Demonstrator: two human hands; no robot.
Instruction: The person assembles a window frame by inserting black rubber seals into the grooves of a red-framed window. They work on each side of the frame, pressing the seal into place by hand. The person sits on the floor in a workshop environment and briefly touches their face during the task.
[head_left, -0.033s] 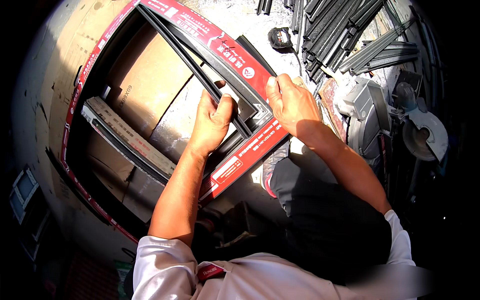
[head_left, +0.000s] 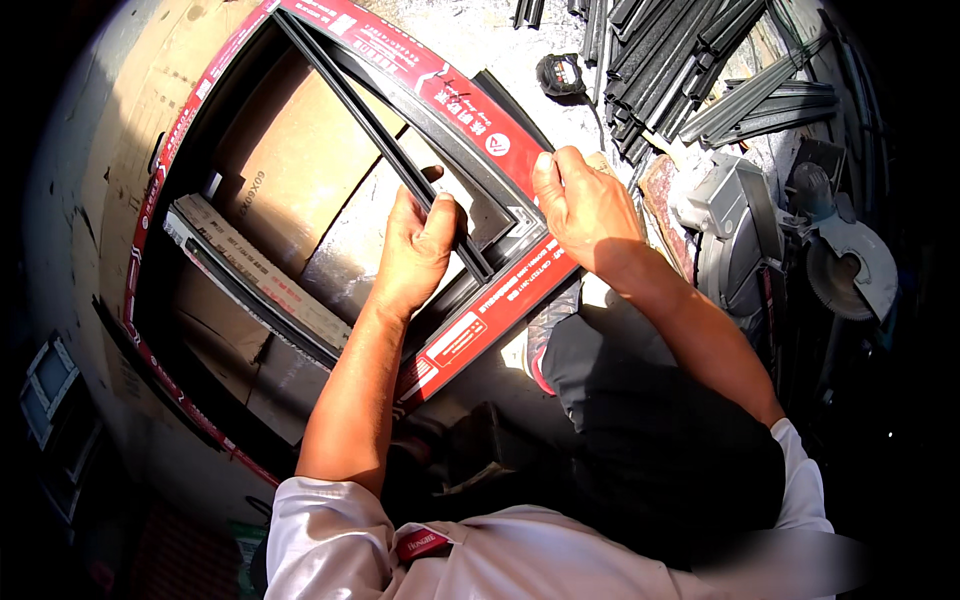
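A large rectangular window frame (head_left: 455, 355), wrapped in red printed film with a dark inner channel, lies tilted before me. My left hand (head_left: 415, 250) is closed around a long black strip (head_left: 350, 112), thumb on top. The strip slants across the opening from the far corner to the near side, its near end close to the inner edge. At the near right corner, my right hand (head_left: 592, 212) is closed on the frame's outer edge. Its fingertips are hidden. Bare metal shows at the inside corner joint (head_left: 522, 232) beside it.
Cardboard (head_left: 300, 150) lies beneath the frame. A pale printed bar (head_left: 255, 262) crosses the opening's left part. Beyond the frame are a black tape measure (head_left: 560, 76) and several stacked dark profiles (head_left: 665, 70). A saw with a round blade (head_left: 850, 270) stands at right.
My left hand and the near end of the black strip have shifted slightly left. My right hand stays at the corner.
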